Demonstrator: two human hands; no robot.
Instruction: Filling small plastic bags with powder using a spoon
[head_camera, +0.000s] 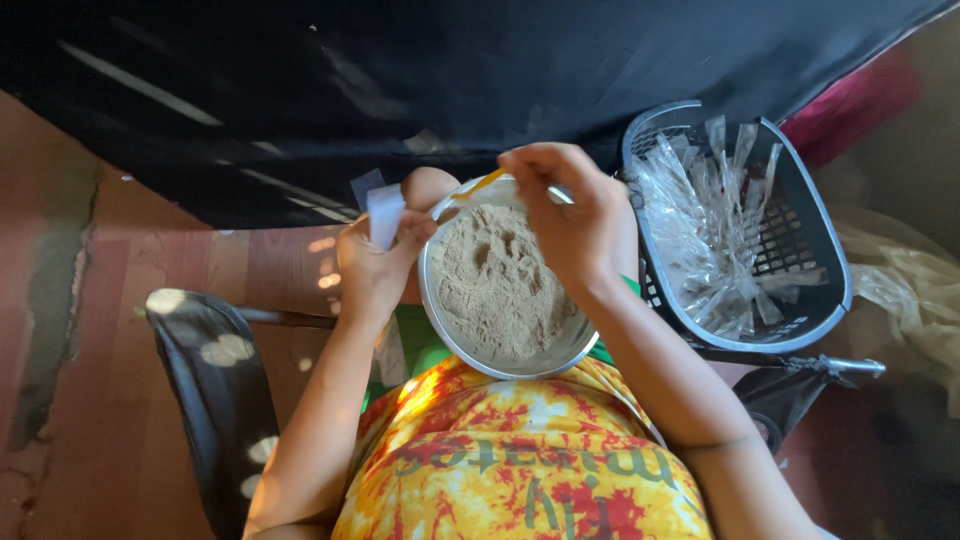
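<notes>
At the far left a dark chair (215, 390) stands on the reddish floor (90, 300), half in dappled sun. Next to it the person's left hand (372, 265) is raised beside the bowl, its fingers pinched on a small clear pouch (385, 213) held upright with the mouth up, close to the rim, which looks like a way to keep anything going into it from spilling. The steel bowl (560, 350) sits on the person's lap against a bent knee, tilted a little toward them, so the pale brown powder (498, 285) in it lies within easy reach of both hands. Over the far edge of the powder the right hand (568, 215) is curled, fingertips pressed together on a thin yellow-handled spoon (487, 183) whose tip points toward the pouch; the scoop end is hidden by the fingers. Further right a dark plastic basket (815, 240) rests just beside the right forearm, holding a loose heap of empty clear pouches (710, 220). Behind everything hangs a black sheet (400, 80).
</notes>
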